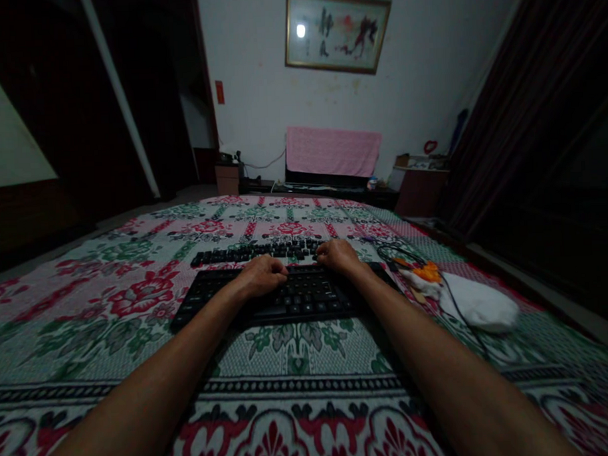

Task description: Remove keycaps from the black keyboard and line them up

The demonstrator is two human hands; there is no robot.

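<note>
A black keyboard (pixel 306 298) lies on the patterned bed cover in front of me. Behind it runs a long cluster of loose black keycaps (pixel 255 252). My left hand (pixel 262 275) rests over the upper middle of the keyboard with its fingers curled in; anything between them is hidden. At the right part of the keycap cluster, my right hand (pixel 337 255) has thumb and fingers pinched together at a small dark keycap. My forearm covers part of the keyboard's right end.
Right of the keyboard lie a dark cable (pixel 459 309), an orange item (pixel 428 271) and a white cloth-like bundle (pixel 479 302). The floral bed cover (pixel 136 287) spreads beneath everything. A pink cloth (pixel 334 150) hangs by the far wall, below a framed picture (pixel 337 30).
</note>
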